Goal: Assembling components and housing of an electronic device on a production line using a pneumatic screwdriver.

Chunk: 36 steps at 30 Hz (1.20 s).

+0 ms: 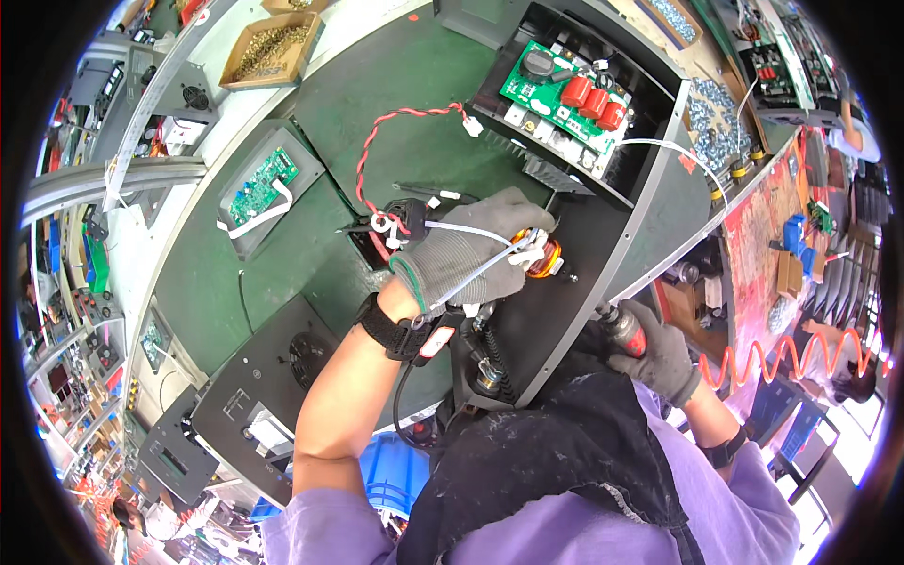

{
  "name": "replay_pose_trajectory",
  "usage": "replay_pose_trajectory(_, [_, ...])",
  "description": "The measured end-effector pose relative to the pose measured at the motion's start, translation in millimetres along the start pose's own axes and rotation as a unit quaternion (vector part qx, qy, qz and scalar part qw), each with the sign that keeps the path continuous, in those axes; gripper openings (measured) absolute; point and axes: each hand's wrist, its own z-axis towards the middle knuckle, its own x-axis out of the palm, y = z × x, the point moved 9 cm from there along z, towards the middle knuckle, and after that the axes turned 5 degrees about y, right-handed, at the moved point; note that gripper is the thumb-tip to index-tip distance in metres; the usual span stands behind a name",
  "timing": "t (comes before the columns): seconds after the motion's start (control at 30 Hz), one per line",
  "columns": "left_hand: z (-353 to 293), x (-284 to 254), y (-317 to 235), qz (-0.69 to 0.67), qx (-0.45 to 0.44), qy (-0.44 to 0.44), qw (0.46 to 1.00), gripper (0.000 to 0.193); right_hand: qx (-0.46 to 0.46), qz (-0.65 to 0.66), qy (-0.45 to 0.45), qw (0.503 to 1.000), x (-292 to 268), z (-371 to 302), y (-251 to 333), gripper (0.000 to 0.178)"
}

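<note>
My left hand [485,240], in a grey knit glove, reaches over the black metal housing [603,235]. Its fingers are closed about a small orange-and-copper coil [543,261] with white leads and a white fastening. Part of the coil is hidden by the glove. At the housing's near right edge, my right hand [664,358], also gloved, grips a power screwdriver [623,331] with a grey and red body. The driver's tip points toward the housing wall. A green circuit board [565,94] with red cylindrical parts sits in the housing's far end.
Red-black twisted wires [363,155] lie over the green mat [395,85]. A panel with a circuit board [264,188] is on the left. Cardboard trays hold brass screws [273,52] and silver screws [711,122]. An orange coiled hose [782,353] hangs at right.
</note>
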Motion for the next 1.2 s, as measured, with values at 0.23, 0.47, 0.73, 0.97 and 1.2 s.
replay_pose_trajectory(0.23, [0, 15, 1, 0.024, -0.046, 0.007, 0.999, 0.033, 0.006, -0.050, -0.016, 0.999, -5, 0, 2, 0.071])
replay_pose_trajectory(0.47, [-6, 14, 4, -0.015, -0.008, 0.000, 1.000, 0.045, -0.012, -0.099, -0.024, 0.995, -9, 2, 0, 0.084])
replay_pose_trajectory(0.73, [-155, -39, 121, -0.225, -0.274, -0.373, 0.858, 0.047, 0.007, -0.029, -0.080, 0.996, 3, -26, -58, 0.099])
replay_pose_trajectory(0.97, [-171, 36, 128, 0.409, -0.316, -0.271, 0.812, 0.068, 0.003, 0.076, -0.114, 0.991, 24, -44, -90, 0.082])
replay_pose_trajectory(1.2, [-183, 43, 137, 0.401, -0.317, -0.303, 0.804, 0.073, 0.022, 0.152, -0.133, 0.979, 29, -59, -96, 0.085])
